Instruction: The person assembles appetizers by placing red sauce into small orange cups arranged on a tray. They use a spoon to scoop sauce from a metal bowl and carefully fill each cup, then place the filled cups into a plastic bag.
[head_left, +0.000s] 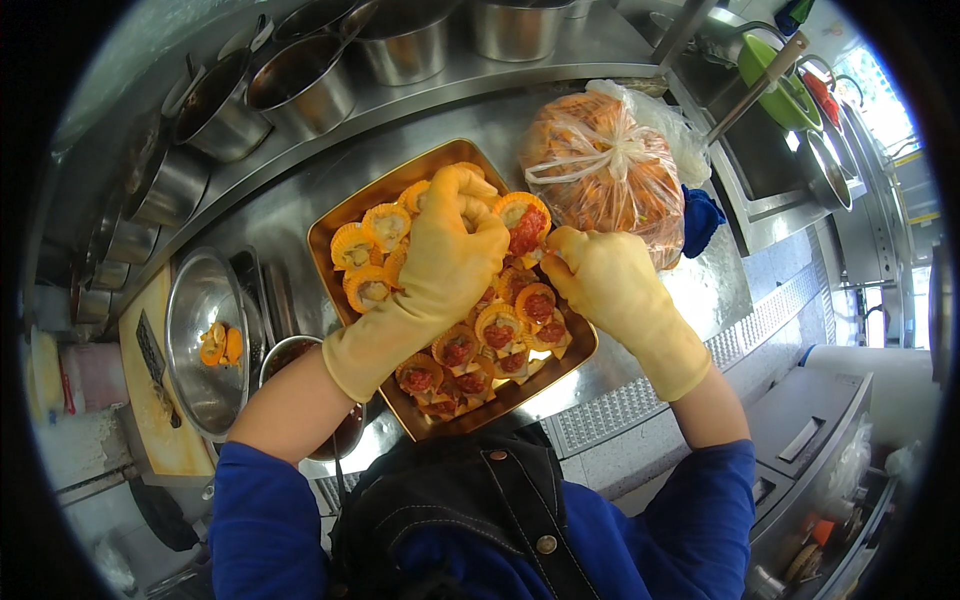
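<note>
A gold-coloured rectangular tray (582, 346) in front of me holds many scallops in orange shells. The scallops at its far left, such as this plain scallop (352, 246), have no red topping. Those nearer me, like this topped scallop (499, 334), bear chopped red topping. My left hand (457, 251), in a yellow rubber glove, is over the tray with fingers curled; whatever lies under them is hidden. Between both hands a scallop with red topping (525, 217) sits tilted. My right hand (611, 277), gloved alike, has its curled fingers beside that shell. Its grip is hidden.
A tied plastic bag of orange shells (607, 169) stands beyond my right hand. At left are a steel bowl (196, 277) with orange pieces, a cutting board (176, 442) with a knife (152, 356), and a pot of dark red sauce (352, 435). Steel pots (319, 101) line the shelf.
</note>
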